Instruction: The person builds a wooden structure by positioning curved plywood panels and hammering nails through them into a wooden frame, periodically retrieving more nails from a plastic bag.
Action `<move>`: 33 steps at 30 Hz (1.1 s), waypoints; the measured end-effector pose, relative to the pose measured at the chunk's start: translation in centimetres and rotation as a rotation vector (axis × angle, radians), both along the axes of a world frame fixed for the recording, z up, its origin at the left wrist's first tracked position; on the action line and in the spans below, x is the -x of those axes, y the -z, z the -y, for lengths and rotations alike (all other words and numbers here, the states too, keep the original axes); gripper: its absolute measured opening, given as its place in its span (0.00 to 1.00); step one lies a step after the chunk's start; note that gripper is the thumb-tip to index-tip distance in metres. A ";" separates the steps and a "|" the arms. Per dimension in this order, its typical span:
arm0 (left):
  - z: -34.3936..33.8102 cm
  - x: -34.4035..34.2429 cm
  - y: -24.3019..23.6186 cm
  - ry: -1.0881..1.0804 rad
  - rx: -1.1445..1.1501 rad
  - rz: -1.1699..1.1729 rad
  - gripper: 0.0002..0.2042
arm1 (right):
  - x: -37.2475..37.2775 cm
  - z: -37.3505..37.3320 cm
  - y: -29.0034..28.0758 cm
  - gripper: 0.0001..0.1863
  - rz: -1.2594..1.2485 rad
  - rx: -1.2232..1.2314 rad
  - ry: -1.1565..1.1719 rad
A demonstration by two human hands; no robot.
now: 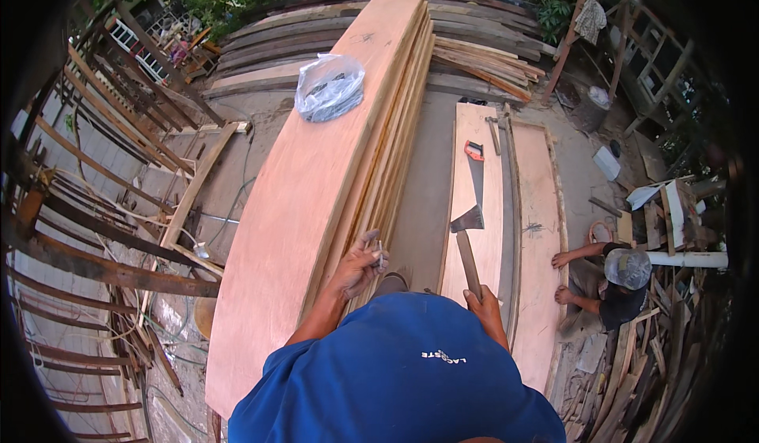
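My right hand (pixel 485 309) is wrapped round the wooden handle of a hatchet (pixel 468 260). Its dark, broad blade (pixel 468 220) points away from me, over a pale plywood panel (pixel 452 277). Between the fingers of my left hand (pixel 357 269) is a thin grey nail (pixel 380 255); whether there are more cannot be made out. That hand is beside the right edge of a tall stack of long wooden panels (pixel 273 261). On top of the stack lies a clear plastic bag (pixel 330 87) with dark contents.
A handsaw (pixel 474 152) with an orange handle and a hammer (pixel 493 135) lie on the right-hand panels. A co-worker (pixel 613 285) crouches at right, both hands at a framed panel's (pixel 538 174) edge. Planks (pixel 277 48) lie behind; scrap wood (pixel 656 372) fills the lower right.
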State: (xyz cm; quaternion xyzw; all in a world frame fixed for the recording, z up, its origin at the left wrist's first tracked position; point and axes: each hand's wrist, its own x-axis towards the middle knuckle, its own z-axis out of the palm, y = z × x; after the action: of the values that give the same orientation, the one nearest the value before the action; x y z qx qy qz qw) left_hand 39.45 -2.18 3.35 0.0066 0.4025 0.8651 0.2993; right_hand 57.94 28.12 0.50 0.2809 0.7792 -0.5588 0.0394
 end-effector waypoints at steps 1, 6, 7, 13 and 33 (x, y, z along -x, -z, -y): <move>-0.9 0.5 -0.2 0.050 -0.026 0.045 0.30 | 0.5 0.1 0.0 0.19 -0.018 -0.013 0.024; -2.4 5.0 2.5 0.146 -0.074 0.301 0.21 | 4.6 -0.5 -0.6 0.17 0.004 0.005 0.066; -2.6 5.9 2.8 0.147 -0.081 0.305 0.21 | 5.7 -0.9 -0.3 0.17 0.016 -0.014 0.061; -4.3 12.7 5.5 0.194 -0.112 0.421 0.05 | 16.3 -3.5 1.2 0.18 0.049 -0.052 -0.023; -11.0 36.0 0.0 0.012 0.184 0.186 0.13 | 42.2 -9.5 1.8 0.15 0.114 0.077 -0.166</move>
State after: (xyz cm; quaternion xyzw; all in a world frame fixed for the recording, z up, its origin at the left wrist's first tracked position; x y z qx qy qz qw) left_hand 3.44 8.87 3.30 -0.0988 0.4508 0.8195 0.3397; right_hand 15.77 37.64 -1.35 0.2450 0.7743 -0.5662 0.1407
